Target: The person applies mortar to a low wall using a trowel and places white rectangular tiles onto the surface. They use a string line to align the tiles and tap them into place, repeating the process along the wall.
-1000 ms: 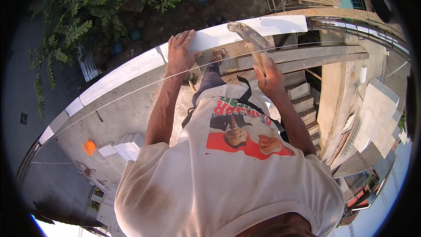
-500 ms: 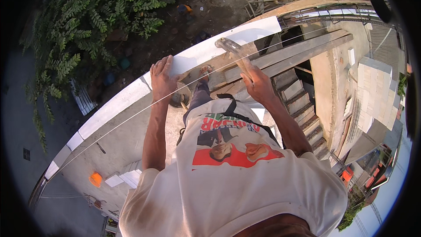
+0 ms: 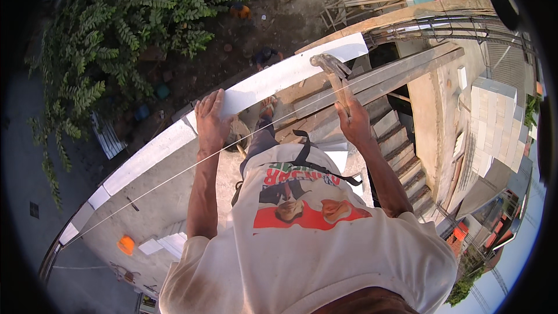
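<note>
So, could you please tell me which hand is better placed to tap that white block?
Right, probably: the right hand already grips the hammer above the white block, while the left hand lies flat on it.

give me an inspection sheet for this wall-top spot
surface: white block wall top, curving away in the fisheye view
job's things: white block in the top course; hammer
clutter: orange item and white block pieces on the slab below
grippers: left hand flat on the block; right hand gripping the hammer handle, head raised
cables: taut string line running along the wall
surroundings: stairs, stacked blocks, tree, dirt yard far below
</note>
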Demonstrator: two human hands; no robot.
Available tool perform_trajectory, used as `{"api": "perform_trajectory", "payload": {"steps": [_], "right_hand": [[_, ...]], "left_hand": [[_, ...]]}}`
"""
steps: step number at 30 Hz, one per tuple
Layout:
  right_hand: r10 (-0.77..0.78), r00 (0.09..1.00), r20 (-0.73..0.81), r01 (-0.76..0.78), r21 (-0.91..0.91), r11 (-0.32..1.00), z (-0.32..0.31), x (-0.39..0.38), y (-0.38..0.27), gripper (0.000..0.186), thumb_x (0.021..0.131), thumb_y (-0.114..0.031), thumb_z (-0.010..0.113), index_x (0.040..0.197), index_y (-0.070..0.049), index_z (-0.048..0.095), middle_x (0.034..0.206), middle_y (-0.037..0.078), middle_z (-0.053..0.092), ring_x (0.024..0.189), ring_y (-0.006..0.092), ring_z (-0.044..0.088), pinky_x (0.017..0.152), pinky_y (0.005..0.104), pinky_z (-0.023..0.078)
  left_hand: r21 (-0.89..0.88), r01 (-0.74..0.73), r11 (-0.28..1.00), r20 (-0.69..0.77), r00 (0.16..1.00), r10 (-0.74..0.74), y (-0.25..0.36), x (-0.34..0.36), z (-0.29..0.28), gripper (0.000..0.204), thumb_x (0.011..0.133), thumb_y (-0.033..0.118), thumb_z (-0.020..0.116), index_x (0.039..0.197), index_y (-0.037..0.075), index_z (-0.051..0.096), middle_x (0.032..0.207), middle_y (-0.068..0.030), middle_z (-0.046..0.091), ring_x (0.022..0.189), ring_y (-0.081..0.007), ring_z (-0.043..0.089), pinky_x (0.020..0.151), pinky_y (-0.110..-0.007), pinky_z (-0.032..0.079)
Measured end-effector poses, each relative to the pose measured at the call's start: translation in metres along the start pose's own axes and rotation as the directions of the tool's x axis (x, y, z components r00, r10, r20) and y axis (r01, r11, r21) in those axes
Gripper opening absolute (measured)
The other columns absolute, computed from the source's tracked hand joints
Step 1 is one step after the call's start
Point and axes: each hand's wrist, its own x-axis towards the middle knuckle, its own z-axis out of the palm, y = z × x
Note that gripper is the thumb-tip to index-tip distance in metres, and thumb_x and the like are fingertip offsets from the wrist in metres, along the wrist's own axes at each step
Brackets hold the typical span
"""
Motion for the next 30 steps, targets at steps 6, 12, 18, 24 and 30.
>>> {"api": "perform_trajectory", "payload": {"steps": [6, 12, 18, 24, 30], "right_hand": [[0.137, 0.982, 0.130, -0.133, -0.040, 0.990, -0.003, 0.004, 0.011, 0.051, 0.100, -0.011, 0.069, 0.146, 0.002, 0.053, 0.130, 0.030, 0.067, 0.118, 0.0477, 0.067, 0.097, 0.0482, 0.056], [-0.002, 1.000, 0.021, 0.004, -0.072, 0.997, 0.001, 0.002, 0.025, 0.045, 0.100, -0.012, 0.069, 0.140, 0.003, 0.056, 0.121, 0.029, 0.068, 0.109, 0.0483, 0.068, 0.089, 0.0495, 0.057], [0.003, 0.999, 0.042, 0.002, -0.116, 0.993, -0.005, -0.002, 0.030, 0.052, 0.102, -0.014, 0.067, 0.148, 0.002, 0.052, 0.122, 0.028, 0.069, 0.107, 0.0463, 0.070, 0.088, 0.0497, 0.057], [0.064, 0.995, 0.076, -0.059, -0.064, 0.996, -0.014, 0.001, 0.022, 0.047, 0.102, -0.013, 0.067, 0.146, 0.002, 0.056, 0.126, 0.028, 0.070, 0.107, 0.0466, 0.071, 0.091, 0.0479, 0.057], [0.254, 0.953, 0.165, -0.287, 0.227, 0.931, -0.008, -0.087, 0.048, 0.037, 0.098, -0.016, 0.075, 0.127, 0.001, 0.062, 0.092, 0.017, 0.071, 0.073, 0.0240, 0.070, 0.067, 0.0368, 0.057]], "left_hand": [[-0.023, 0.007, 1.000, -0.017, 1.000, -0.008, -0.003, -0.002, -0.002, 0.085, 0.066, 0.007, 0.093, 0.146, 0.009, 0.062, 0.144, -0.0110, 0.064, 0.136, -0.0315, 0.056, 0.124, -0.055, 0.035], [-0.011, 0.033, 0.999, -0.009, 0.999, -0.033, 0.004, 0.004, -0.005, 0.086, 0.066, 0.008, 0.092, 0.146, 0.009, 0.062, 0.145, -0.0104, 0.064, 0.137, -0.0317, 0.057, 0.125, -0.055, 0.034], [-0.010, 0.027, 1.000, 0.004, 1.000, -0.027, 0.006, 0.001, -0.004, 0.088, 0.067, 0.008, 0.092, 0.149, 0.010, 0.060, 0.146, -0.0108, 0.063, 0.140, -0.0310, 0.055, 0.127, -0.055, 0.032], [0.028, 0.041, 0.999, 0.004, 0.999, -0.041, -0.002, -0.011, 0.002, 0.086, 0.073, 0.020, 0.091, 0.152, 0.013, 0.057, 0.153, -0.0090, 0.058, 0.147, -0.0293, 0.049, 0.130, -0.056, 0.027], [0.255, 0.088, 0.963, -0.134, 0.990, -0.055, 0.010, -0.040, 0.039, 0.085, 0.089, 0.030, 0.080, 0.163, 0.016, 0.041, 0.173, -0.0111, 0.031, 0.162, -0.0327, 0.023, 0.133, -0.055, 0.015]]}}
